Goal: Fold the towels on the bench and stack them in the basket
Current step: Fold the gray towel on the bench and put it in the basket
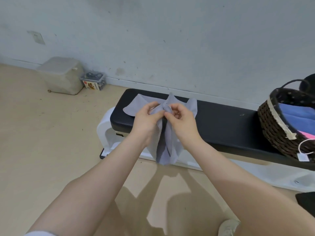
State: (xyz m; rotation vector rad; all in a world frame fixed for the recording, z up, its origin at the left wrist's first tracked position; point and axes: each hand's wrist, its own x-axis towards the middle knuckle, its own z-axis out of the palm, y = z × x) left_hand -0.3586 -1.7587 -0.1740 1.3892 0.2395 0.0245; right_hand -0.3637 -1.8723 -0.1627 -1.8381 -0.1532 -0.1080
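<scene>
Because the long black padded surface sits low, its dark woven wicker basket waits at the right end, while both hands pinch the bunched pale grey towel together above it, seeking corners.

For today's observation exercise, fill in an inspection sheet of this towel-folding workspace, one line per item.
Surface: black padded bench, white base, by the wall.
Job's things: grey towel held bunched, hanging over the bench's front edge; wicker basket on the bench with blue and pink towels inside.
Clutter: plastic bin and small box on the floor.
Hands: left hand and right hand both pinch the towel.
Cables: nothing seen.
Surroundings: scuffed wall, tan floor.
</scene>
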